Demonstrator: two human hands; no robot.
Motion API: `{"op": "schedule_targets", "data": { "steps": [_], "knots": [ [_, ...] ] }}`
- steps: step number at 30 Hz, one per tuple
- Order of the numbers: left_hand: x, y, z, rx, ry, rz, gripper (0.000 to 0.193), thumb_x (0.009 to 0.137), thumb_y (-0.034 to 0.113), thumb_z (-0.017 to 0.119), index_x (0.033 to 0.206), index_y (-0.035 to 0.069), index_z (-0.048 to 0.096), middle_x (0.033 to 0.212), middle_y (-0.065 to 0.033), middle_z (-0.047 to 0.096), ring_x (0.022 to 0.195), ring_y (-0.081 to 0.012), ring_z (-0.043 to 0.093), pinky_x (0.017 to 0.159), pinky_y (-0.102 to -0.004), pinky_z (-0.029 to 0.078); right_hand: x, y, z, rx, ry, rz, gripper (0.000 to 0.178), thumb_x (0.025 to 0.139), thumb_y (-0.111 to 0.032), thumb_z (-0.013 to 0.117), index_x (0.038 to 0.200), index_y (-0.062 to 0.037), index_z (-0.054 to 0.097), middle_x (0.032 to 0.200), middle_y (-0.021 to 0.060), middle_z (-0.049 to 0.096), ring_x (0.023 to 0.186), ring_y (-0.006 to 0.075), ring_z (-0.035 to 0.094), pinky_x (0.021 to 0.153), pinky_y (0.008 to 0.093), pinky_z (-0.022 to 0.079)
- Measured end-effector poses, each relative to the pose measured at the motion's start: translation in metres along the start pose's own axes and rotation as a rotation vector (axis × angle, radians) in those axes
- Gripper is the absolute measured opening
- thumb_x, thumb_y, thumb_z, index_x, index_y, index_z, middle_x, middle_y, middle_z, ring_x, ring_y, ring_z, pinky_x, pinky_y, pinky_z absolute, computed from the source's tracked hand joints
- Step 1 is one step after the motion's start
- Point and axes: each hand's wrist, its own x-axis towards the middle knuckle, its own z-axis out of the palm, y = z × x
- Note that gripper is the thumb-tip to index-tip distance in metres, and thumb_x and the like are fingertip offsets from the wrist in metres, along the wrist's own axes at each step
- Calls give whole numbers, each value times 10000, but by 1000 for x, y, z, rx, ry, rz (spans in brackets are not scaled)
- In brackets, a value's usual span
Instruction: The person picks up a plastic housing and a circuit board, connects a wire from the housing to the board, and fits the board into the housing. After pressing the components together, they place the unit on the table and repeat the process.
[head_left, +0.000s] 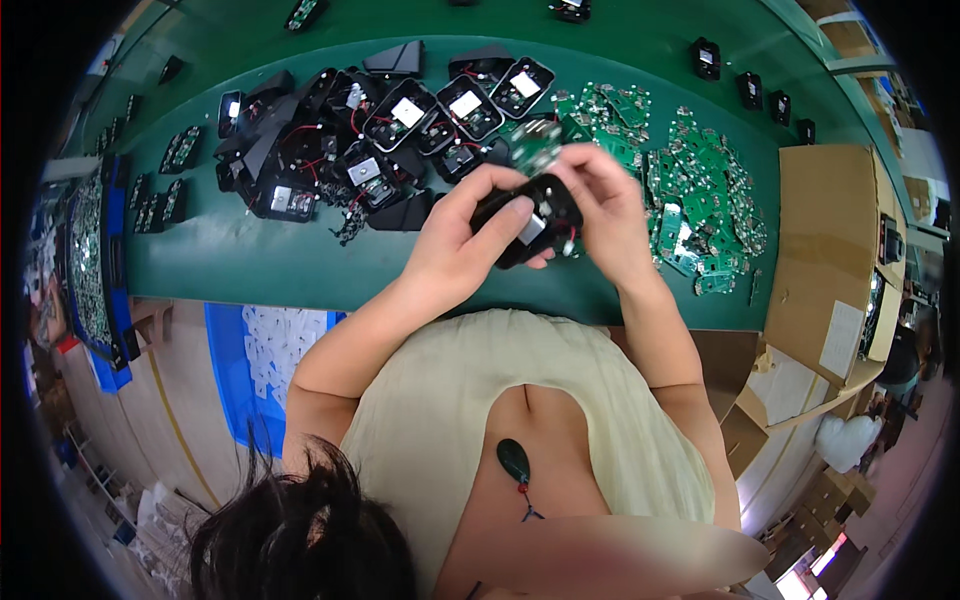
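Note:
My left hand [465, 235] grips a black plastic housing [535, 225] with a white rectangle inside, thumb across its open face. Red wire shows at the housing's right side. Just above it, my right hand [610, 200] pinches a green circuit board [537, 146], smeared by motion. The board is tilted over the housing's upper edge; whether the two touch I cannot tell. Beyond my left hand lies a heap of similar black housings [300, 150], several with white rectangles and red wires. A pile of green circuit boards [700, 205] spreads to the right of my right hand.
The green table [240, 265] runs across in front of me. An open cardboard box [815, 250] stands at its right end. Filled black housings [180, 148] lie at the left, others [706, 58] along the far right. A blue bin [228, 370] with white pieces sits below the table's front edge.

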Motion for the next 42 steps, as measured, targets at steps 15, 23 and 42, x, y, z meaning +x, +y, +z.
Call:
{"op": "schedule_targets", "data": {
  "steps": [15, 23, 42],
  "knots": [
    [8, -5, -7, -95, 146, 25, 124, 913, 132, 422, 934, 10, 428, 712, -92, 565, 525, -134, 566, 459, -238, 461, -22, -45, 3, 52, 36, -52, 138, 872, -59, 521, 1001, -14, 499, 757, 35, 583, 574, 34, 487, 478, 154, 373],
    [2, 0, -1, -4, 136, 28, 140, 922, 98, 359, 996, 15, 444, 802, -108, 584, 583, -159, 580, 483, -244, 469, -19, -45, 4, -60, -1, -92, 133, 867, -41, 523, 993, -4, 508, 761, 36, 597, 614, 53, 523, 512, 181, 420],
    [-4, -6, 0, -58, 175, -25, 233, 876, 118, 512, 1089, 23, 499, 894, -34, 548, 711, -65, 535, 551, -221, 512, -13, -24, 8, -574, 158, -384, 177, 751, -1, 637, 919, -42, 601, 738, 52, 552, 553, 123, 512, 463, 222, 406]
  ]
}}
